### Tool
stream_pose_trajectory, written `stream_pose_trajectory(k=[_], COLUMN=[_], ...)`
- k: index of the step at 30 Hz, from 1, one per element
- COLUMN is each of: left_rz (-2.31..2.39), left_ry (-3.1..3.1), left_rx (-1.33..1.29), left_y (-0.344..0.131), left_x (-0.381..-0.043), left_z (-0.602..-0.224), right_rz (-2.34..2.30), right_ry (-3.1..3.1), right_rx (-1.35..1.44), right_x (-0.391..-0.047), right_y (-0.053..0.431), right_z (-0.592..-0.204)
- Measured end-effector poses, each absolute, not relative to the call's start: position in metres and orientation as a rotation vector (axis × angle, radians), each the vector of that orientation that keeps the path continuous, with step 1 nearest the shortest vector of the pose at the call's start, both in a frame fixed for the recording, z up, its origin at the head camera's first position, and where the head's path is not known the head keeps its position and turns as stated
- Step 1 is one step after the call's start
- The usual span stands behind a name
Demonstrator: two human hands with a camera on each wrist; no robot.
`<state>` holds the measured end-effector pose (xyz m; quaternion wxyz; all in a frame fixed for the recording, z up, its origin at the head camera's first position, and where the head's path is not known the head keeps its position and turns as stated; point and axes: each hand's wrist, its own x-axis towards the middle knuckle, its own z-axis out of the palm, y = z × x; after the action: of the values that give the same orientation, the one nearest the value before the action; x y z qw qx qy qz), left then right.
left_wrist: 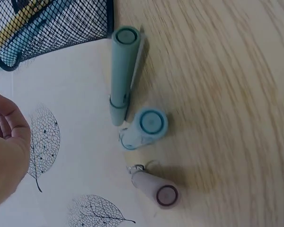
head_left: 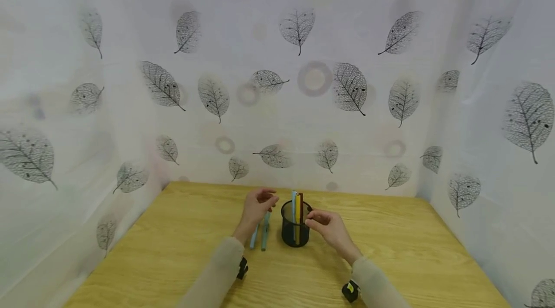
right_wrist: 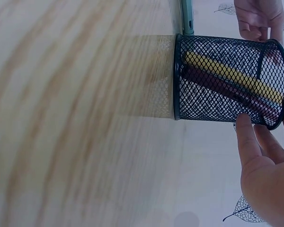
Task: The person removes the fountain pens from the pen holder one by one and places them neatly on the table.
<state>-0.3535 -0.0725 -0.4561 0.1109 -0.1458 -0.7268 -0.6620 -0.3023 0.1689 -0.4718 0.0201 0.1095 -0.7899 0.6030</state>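
A black mesh pen cup (head_left: 296, 235) stands upright on the table, with a light blue pen (head_left: 294, 202), a yellow pen (head_left: 297, 207) and a dark red pen (head_left: 301, 204) leaning inside it. My right hand (head_left: 331, 230) holds the cup at its right side near the rim; in the right wrist view its fingers (right_wrist: 246, 135) meet the mesh. Left of the cup, my left hand (head_left: 257, 209) hovers with loosely bent fingers and nothing in them. Under it lie a green pen (left_wrist: 123, 71), another light blue pen (left_wrist: 150, 124) and a mauve pen (left_wrist: 156, 189).
The wood-grain table (head_left: 390, 250) reaches back to a pale curtain (head_left: 269, 120) printed with dark leaves, which also runs along both sides. Black wrist cameras sit on both wrists, below light sleeves (head_left: 212, 274).
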Motion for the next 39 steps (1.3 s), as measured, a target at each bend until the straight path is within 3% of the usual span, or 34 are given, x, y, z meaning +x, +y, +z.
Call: stream_pose_trajectory(k=[39], left_rz=[-1.617], left_ry=[-2.387], left_rx=[-0.652], left_y=[-0.036], left_x=[-0.335], left_z=[-0.442], right_rz=[1.865], right_ry=[-2.448], right_rx=[0.322], right_x=[-0.305], right_y=[0.168], right_z=[-0.472])
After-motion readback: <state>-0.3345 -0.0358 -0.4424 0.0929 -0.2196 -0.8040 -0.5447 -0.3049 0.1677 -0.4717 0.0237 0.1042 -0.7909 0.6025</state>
